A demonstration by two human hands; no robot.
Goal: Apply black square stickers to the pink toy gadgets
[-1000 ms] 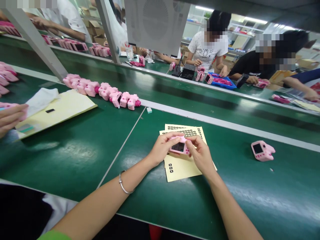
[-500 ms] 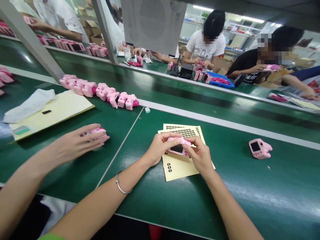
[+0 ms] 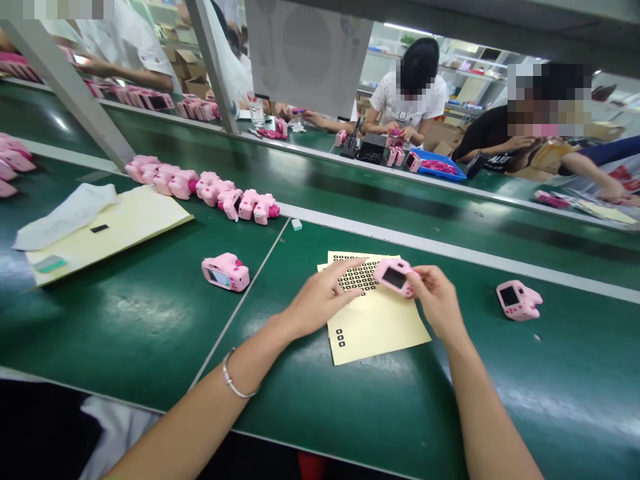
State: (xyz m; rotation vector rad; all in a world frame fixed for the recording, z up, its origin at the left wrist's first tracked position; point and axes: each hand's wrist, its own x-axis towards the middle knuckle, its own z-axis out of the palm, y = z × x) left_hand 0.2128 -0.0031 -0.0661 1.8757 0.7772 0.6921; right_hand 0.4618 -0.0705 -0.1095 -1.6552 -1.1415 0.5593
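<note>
A pink toy camera with a dark screen is held at its right end by my right hand, above the yellow sticker sheets. My left hand is apart from it, fingers spread and holding nothing, over the left side of the sheets. The top sticker sheet carries rows of small black square stickers, with several more near its lower left corner. Another pink toy camera lies on the green table to the left of my left hand. A third toy camera stands on the right.
A row of pink toy cameras lines the back left of the table. Further left, a white cloth rests on a yellow sheet. A small eraser-like block lies near the divider. Several co-workers sit opposite.
My left hand has let go of the toy camera and opened. My right hand has carried it to the right. A co-worker's hand has left the toy camera on the left and gone out of view.
</note>
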